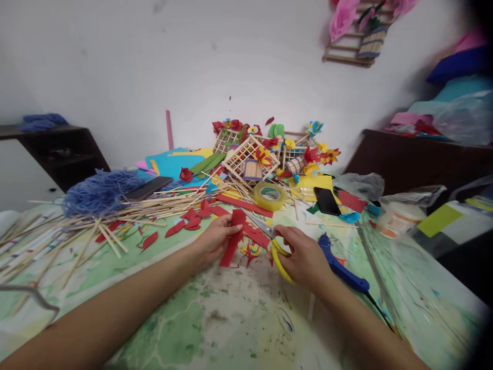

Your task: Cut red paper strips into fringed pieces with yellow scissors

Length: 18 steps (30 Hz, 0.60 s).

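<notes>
Between the thumb and fingers of my left hand (216, 237) is a strip of red paper (232, 249), held upright over the table. My right hand (302, 252) grips a pair of scissors (280, 259) by the yellow handles. The scissor blades point up and left toward the strip's upper part; whether they touch it I cannot tell. Under and between my hands lie red paper scraps (257, 237) and small cut-offs. Left of my left hand, several red paper petals (192, 218) are spread on the table.
Behind my hands stand a roll of clear tape (269, 196) and stick frames with paper flowers (252, 156). Thin wooden sticks (165, 205), blue yarn (102, 192) and a phone (149, 189) lie left. To the right are a blue glue gun (342, 267), a black phone (326, 200) and a metal ruler (375, 267).
</notes>
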### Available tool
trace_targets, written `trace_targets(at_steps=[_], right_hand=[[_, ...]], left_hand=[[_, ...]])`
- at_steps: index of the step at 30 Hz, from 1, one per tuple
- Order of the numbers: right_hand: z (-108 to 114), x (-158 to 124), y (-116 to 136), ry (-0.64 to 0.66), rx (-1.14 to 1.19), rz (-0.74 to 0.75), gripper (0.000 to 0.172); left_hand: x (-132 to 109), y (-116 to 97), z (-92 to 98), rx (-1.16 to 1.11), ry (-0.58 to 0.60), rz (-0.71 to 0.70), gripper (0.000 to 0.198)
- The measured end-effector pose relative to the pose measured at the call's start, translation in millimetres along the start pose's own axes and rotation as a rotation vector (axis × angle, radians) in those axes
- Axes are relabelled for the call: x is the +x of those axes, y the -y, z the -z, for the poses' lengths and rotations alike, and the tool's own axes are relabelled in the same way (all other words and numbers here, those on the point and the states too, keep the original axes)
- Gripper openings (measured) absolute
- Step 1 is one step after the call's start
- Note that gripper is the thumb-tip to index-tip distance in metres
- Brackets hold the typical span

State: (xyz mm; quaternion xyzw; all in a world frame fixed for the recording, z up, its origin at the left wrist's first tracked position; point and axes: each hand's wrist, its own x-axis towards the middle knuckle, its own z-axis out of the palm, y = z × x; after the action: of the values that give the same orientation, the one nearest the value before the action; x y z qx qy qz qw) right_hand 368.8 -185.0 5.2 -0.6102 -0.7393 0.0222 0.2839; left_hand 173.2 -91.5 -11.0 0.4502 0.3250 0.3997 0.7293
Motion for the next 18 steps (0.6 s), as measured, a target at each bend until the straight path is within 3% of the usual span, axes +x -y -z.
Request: trace_targets(at_steps=[4,10,18], right_hand=[[4.9,0.5,5.0,0.108,-0.088,-0.082,0.048],[7.3,1.9,6.6,0.263,-0.189,-0.133,0.053],[6.6,1.7,7.8,0.287,-0.225,-0.105,0.053]], left_hand=[[1.9,0.8,-0.2,0.010,0.004,-0.048,0.025],[2.0,1.1,3.4,-0.011,-0.028,-0.110,0.056],[1.5,-1.4,7.0,0.038,-0.002,-0.183,0.058]])
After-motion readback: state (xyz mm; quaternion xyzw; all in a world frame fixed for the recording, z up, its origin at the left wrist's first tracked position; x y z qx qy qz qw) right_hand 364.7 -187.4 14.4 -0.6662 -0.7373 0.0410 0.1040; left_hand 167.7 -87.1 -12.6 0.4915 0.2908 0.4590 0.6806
